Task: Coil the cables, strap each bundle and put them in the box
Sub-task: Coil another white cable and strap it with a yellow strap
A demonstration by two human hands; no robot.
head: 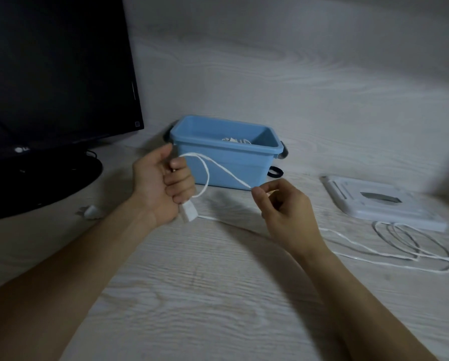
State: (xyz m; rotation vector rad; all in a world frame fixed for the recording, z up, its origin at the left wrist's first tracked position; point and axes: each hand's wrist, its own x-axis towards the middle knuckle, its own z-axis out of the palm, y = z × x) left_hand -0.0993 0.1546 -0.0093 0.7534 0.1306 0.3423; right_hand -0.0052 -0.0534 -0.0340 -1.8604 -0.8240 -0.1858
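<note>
My left hand (163,183) grips one end of a thin white cable (219,166), with its white connector (188,211) sticking out below my fist. A small loop of the cable rises from that hand. My right hand (283,207) pinches the same cable between thumb and forefinger a little to the right. The rest of the cable (410,243) trails over the table to loose loops at the right. A blue plastic box (226,152) stands just behind my hands, with something white lying inside it.
A black monitor (54,74) on a round base fills the left. A white plug adapter (92,212) lies near its base. The box's white lid (382,201) lies at the right. A black strap (275,171) lies beside the box.
</note>
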